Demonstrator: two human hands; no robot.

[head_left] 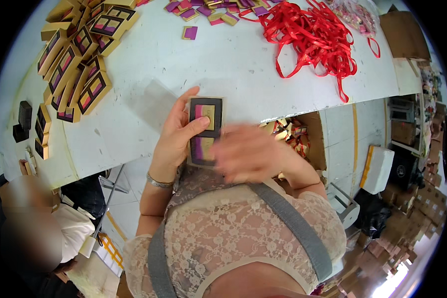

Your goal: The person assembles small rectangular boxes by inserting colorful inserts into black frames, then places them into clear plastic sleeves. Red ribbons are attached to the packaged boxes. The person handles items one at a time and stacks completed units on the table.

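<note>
In my left hand (176, 131) is a small box (206, 103) with a black insert and a clear edge, held upright before my body. Two squares in gold, pink and purple wrapping sit in its insert, one above the other, and my left thumb presses on the upper one. Beside the box's lower right side, my right hand (251, 151) is smeared by motion. Whether its fingers hold anything does not show. Away from both hands lies a single purple and gold square (189, 33) on the white table.
Several similar gold boxes (84, 64) are heaped at the far left. Loose wrapped squares (203, 11) and a tangle of red ribbon (308, 37) lie along the back. An open carton (311, 131) of wrapped pieces stands right of me. Another person (72, 228) is at lower left.
</note>
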